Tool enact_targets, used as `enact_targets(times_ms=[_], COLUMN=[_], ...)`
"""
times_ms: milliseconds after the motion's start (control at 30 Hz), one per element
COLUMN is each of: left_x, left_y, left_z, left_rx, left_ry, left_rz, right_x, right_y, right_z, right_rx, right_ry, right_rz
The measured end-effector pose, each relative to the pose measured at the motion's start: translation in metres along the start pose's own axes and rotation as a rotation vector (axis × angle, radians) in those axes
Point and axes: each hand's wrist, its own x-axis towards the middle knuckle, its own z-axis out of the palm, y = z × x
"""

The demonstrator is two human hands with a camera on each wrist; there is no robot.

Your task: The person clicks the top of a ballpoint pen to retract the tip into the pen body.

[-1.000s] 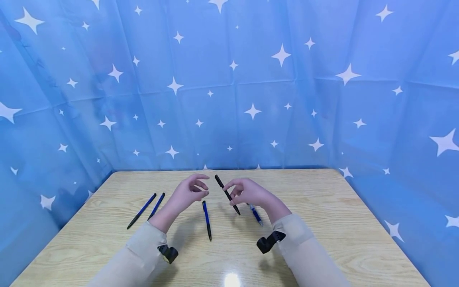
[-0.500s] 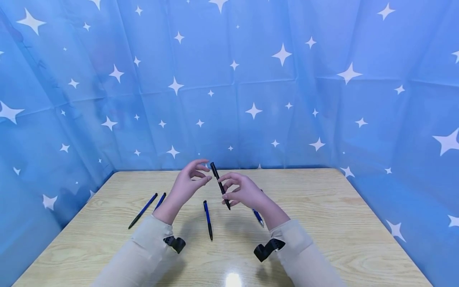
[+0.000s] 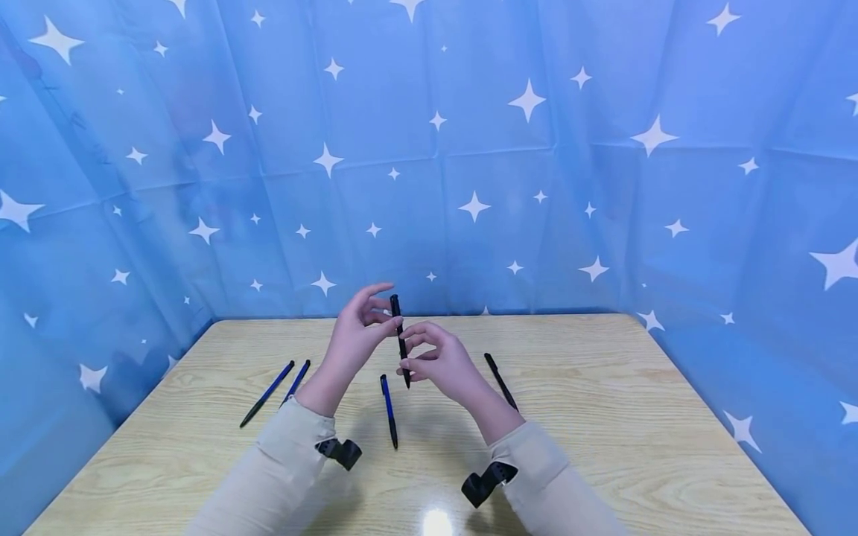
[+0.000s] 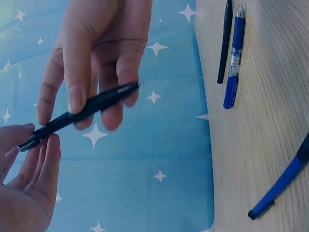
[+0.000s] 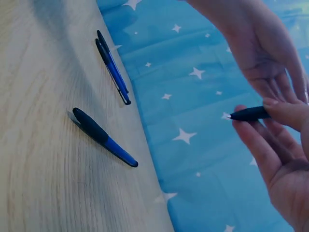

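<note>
A black pen (image 3: pixel 395 306) stands nearly upright above the table, tip down, between both hands. My left hand (image 3: pixel 351 335) pinches its clip end between thumb and fingers. Lower down, my right hand (image 3: pixel 444 363) holds the barrel near the tip. In the left wrist view the pen (image 4: pixel 99 102) slants, with the right thumb pressed along it. Only the tip end of the pen (image 5: pixel 251 114) shows in the right wrist view. On the table below the hands lies a blue pen (image 3: pixel 389 413) with a black grip.
Two more blue pens (image 3: pixel 268 393) lie at the left, one partly behind the left forearm. Another black pen (image 3: pixel 499 380) lies right of the right hand. Beside it in the left wrist view is a blue-and-clear pen (image 4: pixel 235 58). A starry blue curtain (image 3: pixel 429 186) hangs behind the table (image 3: pixel 603 447).
My right hand has carried the black pen up and leftward, turning it more upright. The left hand has risen and taken hold of its upper end. The black pen at right has come into view.
</note>
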Motion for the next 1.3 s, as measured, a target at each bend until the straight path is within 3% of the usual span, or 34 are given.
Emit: enact_targets(times_ms=[233, 467, 733, 1300], left_x=[-0.005, -0.005, -0.006, -0.008], left_y=[0.011, 0.009, 0.010, 0.013], left_z=[0.006, 0.009, 0.007, 0.008], left_rx=[-0.125, -0.190, -0.210, -0.275], left_ry=[0.015, 0.017, 0.011, 0.021], left_rz=[-0.022, -0.003, 0.011, -0.022], right_x=[-0.003, -0.006, -0.013, -0.009], right_y=[-0.001, -0.001, -0.019, -0.006], right_z=[0.009, 0.010, 0.012, 0.002], right_rx=[0.060, 0.078, 0.044, 0.017], right_ry=[0.097, 0.130, 0.134, 0.075], right_rz=[-0.020, -0.025, 0.006, -0.017])
